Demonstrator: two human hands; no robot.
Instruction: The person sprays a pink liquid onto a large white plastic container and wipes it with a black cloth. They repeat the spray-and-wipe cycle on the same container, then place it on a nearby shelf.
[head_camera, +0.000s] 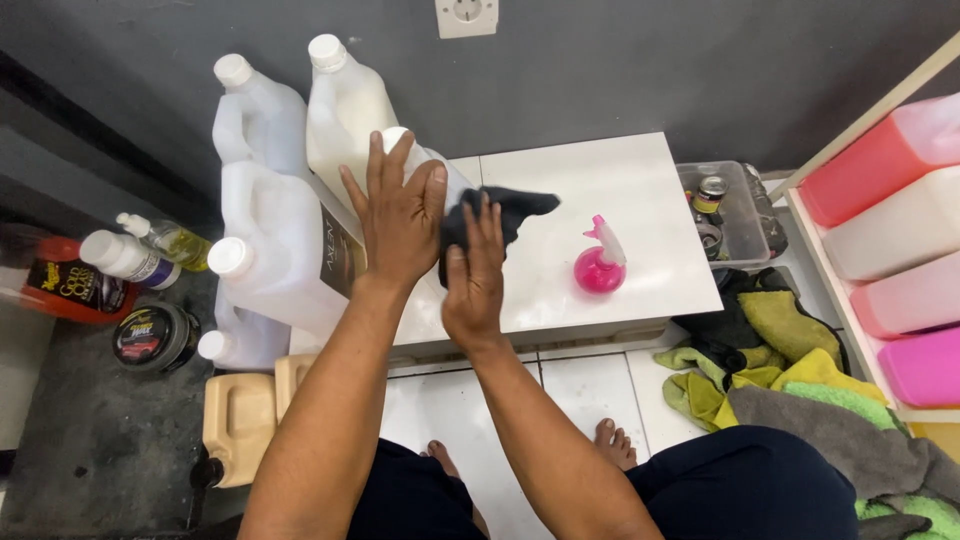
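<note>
Pressing flat, the left hand (398, 215) rests open-palmed on a translucent plastic jug (425, 165). The right hand (475, 270) holds a soft black cloth (500, 212) against it, above the glossy white bench (600, 190).

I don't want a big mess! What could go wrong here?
The left hand steadies a white jug while the right hand rubs it with a black cloth. A hard push might tip the jug into the crowded jugs beside it. A wide swipe could knock over the pink spray bottle.

Bright, even overhead light; soft shadows; edges perhaps slightly bowed.
</note>
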